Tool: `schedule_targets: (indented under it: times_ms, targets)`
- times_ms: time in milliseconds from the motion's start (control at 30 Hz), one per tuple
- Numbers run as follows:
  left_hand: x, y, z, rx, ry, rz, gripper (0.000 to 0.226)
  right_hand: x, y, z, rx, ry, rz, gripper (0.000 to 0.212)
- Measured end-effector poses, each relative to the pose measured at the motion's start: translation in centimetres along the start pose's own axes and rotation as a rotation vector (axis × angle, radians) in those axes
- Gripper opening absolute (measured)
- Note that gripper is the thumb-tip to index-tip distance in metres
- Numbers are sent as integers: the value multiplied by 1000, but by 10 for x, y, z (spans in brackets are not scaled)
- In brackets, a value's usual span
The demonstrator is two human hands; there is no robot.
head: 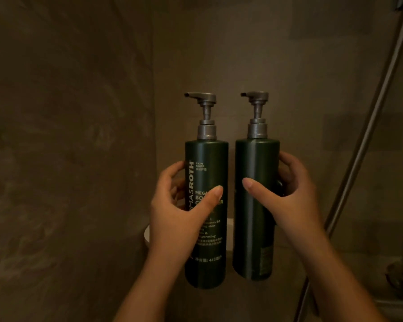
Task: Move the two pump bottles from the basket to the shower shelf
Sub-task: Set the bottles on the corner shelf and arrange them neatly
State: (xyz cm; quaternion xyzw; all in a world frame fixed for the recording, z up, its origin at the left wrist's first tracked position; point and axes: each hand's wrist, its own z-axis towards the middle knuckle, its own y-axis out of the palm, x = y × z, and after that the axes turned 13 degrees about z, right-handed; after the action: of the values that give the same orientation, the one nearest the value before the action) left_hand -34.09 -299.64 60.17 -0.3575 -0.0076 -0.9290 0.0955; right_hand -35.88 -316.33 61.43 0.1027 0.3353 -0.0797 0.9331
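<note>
**Two dark green pump bottles held upright in a dim shower corner**

Each of the hands carries one bottle, both raised side by side in front of a corner of brown, stone-look wall (68,135). The left hand (179,219) is wrapped around the left bottle (206,156) at mid-height, thumb lying across the front label and fingers curled round the far side. The right hand (286,201) grips the right bottle (256,159) the same way, thumb on the front, fingers behind its right edge.

The bottles match: tall, straight-sided cylinders in deep matte green with flat shoulders, each topped by a grey metallic-looking collar, a narrow stem and a pump head whose spout points left. They stand upright and parallel, close together with a narrow gap between them; whether they touch lower down cannot be told. The left bottle faces forward with pale lettering: "ROTH" runs vertically up its left edge, "SKIN CARE" sits beside it, and smaller lines below are partly covered by the thumb. The right bottle shows a plain side, with only a small faint label panel near its base.

Behind the bottles, low between them, a pale rounded shelf (147,235) edge shows against the wall. A metal shower rail (370,126) slants up the right side.
</note>
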Motion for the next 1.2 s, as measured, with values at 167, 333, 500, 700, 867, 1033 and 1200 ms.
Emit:
schedule_targets:
  times_ms: [167,333,500,700,867,1033,1200]
  targets:
    - [-3,3,21,14,24,23,63,1,7,26,-9,-36,29,59]
    - [-6,6,34,36,65,40,55,7,13,43,-46,-94,36,64]
    - [-13,11,47,68,49,43,55,19,16,52,-39,-75,73,60]
    - [-36,17,49,74,-8,83,54,36,15,50,-11,-51,85,56]
    - [-47,17,51,100,-22,92,53,48,18,52,-5,-49,57,57]
    - [-53,15,53,109,-25,85,53,58,24,53,-15,-39,79,58]
    - [-57,15,54,112,-16,74,53,67,30,55,-28,-33,59,59]
